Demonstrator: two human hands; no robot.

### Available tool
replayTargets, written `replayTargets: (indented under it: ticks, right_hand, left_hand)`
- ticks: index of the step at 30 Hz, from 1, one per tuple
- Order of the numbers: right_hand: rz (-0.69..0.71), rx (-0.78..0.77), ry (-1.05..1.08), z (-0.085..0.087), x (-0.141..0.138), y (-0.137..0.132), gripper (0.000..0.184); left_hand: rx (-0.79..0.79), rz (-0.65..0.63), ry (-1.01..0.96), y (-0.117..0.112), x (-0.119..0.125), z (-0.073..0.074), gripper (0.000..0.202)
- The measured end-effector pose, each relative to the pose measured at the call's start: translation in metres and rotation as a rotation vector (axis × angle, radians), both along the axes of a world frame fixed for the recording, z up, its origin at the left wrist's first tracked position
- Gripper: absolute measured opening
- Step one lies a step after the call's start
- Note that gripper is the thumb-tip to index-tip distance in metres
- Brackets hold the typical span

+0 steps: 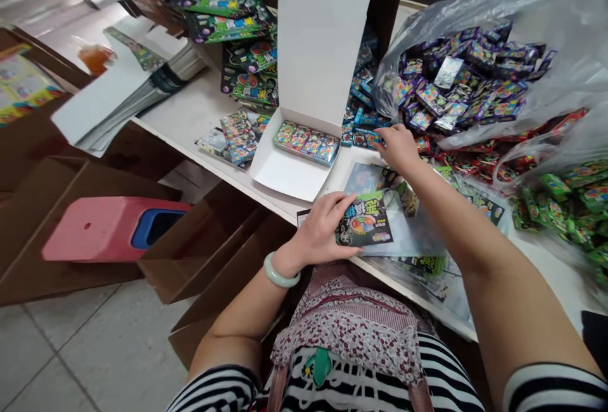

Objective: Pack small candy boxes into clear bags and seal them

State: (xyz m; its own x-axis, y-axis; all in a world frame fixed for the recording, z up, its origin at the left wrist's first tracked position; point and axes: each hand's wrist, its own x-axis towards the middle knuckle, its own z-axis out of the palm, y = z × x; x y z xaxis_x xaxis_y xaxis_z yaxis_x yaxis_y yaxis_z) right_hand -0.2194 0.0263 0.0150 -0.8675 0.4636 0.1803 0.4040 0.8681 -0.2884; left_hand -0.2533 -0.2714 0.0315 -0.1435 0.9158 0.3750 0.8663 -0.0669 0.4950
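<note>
My left hand [325, 225] grips a dark printed card packet [365, 225] at the near edge of the white table [194, 114], thumb under it and fingers on top. My right hand [398, 147] reaches forward with curled fingers onto small blue sachets [361, 138] lying beside a heap. What the fingers hold is hidden. An open white box [289, 174] with a raised lid stands just left of both hands, with a row of colourful sachets [306, 141] inside.
A clear plastic bag [475, 70] of purple sachets lies at the right, with red [479, 161] and green sachets [565, 203] nearer. Stacked printed cards [232, 12] lie at the back. Cardboard boxes [213, 253] and a pink stool [104, 228] stand on the floor at the left.
</note>
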Motion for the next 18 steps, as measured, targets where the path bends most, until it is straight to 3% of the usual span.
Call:
replayTargets:
  ticks: [4, 7, 10, 13, 18]
  right_hand:
    - [-0.038, 0.045, -0.102, -0.014, -0.047, 0.007, 0.032]
    - [-0.073, -0.047, -0.084, -0.016, -0.041, 0.008, 0.027]
    - [-0.12, -0.381, 0.067, -0.009, -0.003, 0.003, 0.026]
    - [-0.089, -0.744, 0.188, 0.004, 0.057, -0.011, 0.032]
    - [-0.105, -1.033, 0.251, 0.017, 0.154, -0.04, 0.04]
  left_hand:
    - [-0.007, 0.052, -0.02, -0.006, -0.004, -0.001, 0.101]
    - [0.003, 0.069, -0.029, -0.01, -0.01, -0.004, 0.101]
    - [-0.001, 0.083, -0.055, -0.012, -0.015, -0.009, 0.1]
    - [0.01, 0.082, -0.07, -0.011, -0.018, -0.013, 0.099]
    - [0.016, 0.055, -0.039, -0.004, -0.013, -0.012, 0.096]
